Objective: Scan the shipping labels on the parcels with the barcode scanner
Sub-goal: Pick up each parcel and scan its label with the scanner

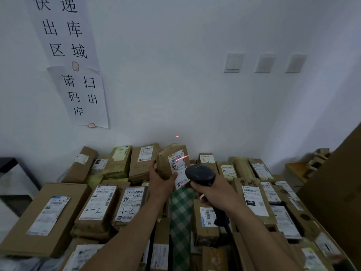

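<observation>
Saw stacked brown parcels [58, 218] filling the foreground, back to the white wall [195, 94]. Found one small parcel [166, 163] raised above the pile, tilted, gripped from its left side by the left hand [160, 182], thumb on the label edge. Had the barcode scanner [201, 174] grasped by its handle in the right hand [213, 194], just right of that parcel, head aimed at its shipping label [178, 165]. Noted a red scan line [182, 157] across the label's top.

**Bare hands, bare forearms**

Your left hand [159, 179] and right hand [213, 194] are bare. Your left forearm [132, 235] and right forearm [259, 241] are uncovered from the wrists to the bottom edge of the frame, where they pass out of view.
</observation>
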Demonstrator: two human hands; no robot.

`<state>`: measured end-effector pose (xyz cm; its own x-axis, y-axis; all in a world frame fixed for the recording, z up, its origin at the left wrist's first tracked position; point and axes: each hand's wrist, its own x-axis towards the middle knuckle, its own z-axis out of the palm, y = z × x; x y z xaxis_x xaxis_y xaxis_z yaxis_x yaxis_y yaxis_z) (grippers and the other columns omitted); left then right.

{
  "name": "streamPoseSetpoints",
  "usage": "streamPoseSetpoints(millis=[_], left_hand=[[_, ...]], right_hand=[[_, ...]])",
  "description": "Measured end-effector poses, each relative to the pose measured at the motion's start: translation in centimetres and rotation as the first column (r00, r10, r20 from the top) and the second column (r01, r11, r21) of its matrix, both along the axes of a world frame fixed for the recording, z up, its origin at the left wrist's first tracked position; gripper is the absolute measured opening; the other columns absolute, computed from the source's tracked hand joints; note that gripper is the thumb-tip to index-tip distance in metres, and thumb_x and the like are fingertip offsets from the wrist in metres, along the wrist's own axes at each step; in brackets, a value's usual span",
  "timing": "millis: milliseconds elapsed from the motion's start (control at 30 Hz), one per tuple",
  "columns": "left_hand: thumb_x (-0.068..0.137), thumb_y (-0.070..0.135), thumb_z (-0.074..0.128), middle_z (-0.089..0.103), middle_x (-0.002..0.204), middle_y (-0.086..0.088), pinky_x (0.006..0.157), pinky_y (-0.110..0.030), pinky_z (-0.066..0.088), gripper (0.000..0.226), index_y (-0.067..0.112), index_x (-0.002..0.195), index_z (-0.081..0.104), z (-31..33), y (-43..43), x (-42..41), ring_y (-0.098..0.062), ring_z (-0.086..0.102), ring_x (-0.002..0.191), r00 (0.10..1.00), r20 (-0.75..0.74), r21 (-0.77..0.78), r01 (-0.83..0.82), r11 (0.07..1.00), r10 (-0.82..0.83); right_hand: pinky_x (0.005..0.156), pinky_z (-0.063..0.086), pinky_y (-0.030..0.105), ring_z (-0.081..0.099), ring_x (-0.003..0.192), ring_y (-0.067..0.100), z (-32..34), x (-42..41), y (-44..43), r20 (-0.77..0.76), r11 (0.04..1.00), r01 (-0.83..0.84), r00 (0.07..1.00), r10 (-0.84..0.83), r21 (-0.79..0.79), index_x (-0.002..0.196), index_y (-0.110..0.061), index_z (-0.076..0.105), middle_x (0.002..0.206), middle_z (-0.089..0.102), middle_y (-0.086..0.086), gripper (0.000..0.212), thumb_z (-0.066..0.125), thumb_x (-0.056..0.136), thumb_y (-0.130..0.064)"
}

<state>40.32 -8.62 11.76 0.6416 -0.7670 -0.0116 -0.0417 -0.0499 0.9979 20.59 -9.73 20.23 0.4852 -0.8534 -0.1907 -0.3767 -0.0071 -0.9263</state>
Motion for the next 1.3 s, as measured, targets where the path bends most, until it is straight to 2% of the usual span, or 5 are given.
streamPoseSetpoints(millis=[333,700,900,1067,1300], left_hand=[[0.086,0.009,0.080,0.048,0.152,-0.012,0.064,-0.017,0.057,0.095,0.034,0.155,0.020,-1.0,-0.8,0.5,-0.026,0.062,0.124,1.000,0.016,0.016,-0.005,1.000,0.005],[0.084,0.019,0.083,0.043,0.156,-0.005,0.105,-0.055,0.052,0.097,0.036,0.156,0.021,-2.9,-2.9,1.3,-0.027,0.048,0.141,1.000,0.007,0.079,-0.004,0.997,0.003],[0.087,0.022,0.080,0.036,0.160,-0.005,0.114,-0.053,0.043,0.097,0.028,0.161,0.017,-6.3,-7.0,1.6,-0.027,0.041,0.146,0.993,0.073,0.261,0.074,0.962,-0.096],[0.088,0.019,0.078,0.033,0.163,-0.009,0.115,-0.057,0.042,0.100,0.031,0.161,0.012,-11.4,-11.8,1.4,-0.031,0.038,0.147,0.988,0.081,0.400,0.087,0.912,-0.130],[0.092,0.008,0.073,0.014,0.169,-0.010,0.122,-0.053,0.028,0.100,0.026,0.164,0.006,-14.7,-16.2,0.2,-0.032,0.020,0.155,0.996,0.066,0.377,0.035,0.926,-0.065]], right_hand=[[0.061,0.055,0.020,0.069,0.064,0.006,-0.2,0.0,-0.7,-0.016,1.000,-0.006,1.000,0.006,0.002,0.113,-0.030,0.067,0.084,0.076,0.000,0.019,0.073,0.095,-0.035],[0.067,0.056,0.030,0.071,0.065,0.012,-1.6,-0.9,-3.9,0.063,0.993,0.102,0.992,-0.106,0.066,0.117,-0.031,0.069,0.090,0.080,-0.008,0.025,0.076,0.093,-0.033],[0.057,0.052,0.021,0.073,0.066,0.009,-3.9,-1.3,-8.2,-0.048,0.982,0.168,0.985,-0.165,0.084,0.119,-0.023,0.070,0.092,0.079,-0.007,0.027,0.074,0.094,-0.033],[0.078,0.062,0.033,0.074,0.071,0.010,-7.0,0.1,-11.4,-0.101,0.979,0.130,0.988,-0.115,0.157,0.110,-0.033,0.066,0.097,0.078,-0.005,0.018,0.074,0.095,-0.035],[0.074,0.061,0.029,0.075,0.080,0.013,-10.9,1.0,-15.3,-0.156,0.963,0.144,0.982,-0.110,0.228,0.106,-0.034,0.064,0.102,0.077,-0.003,0.015,0.074,0.095,-0.033]])
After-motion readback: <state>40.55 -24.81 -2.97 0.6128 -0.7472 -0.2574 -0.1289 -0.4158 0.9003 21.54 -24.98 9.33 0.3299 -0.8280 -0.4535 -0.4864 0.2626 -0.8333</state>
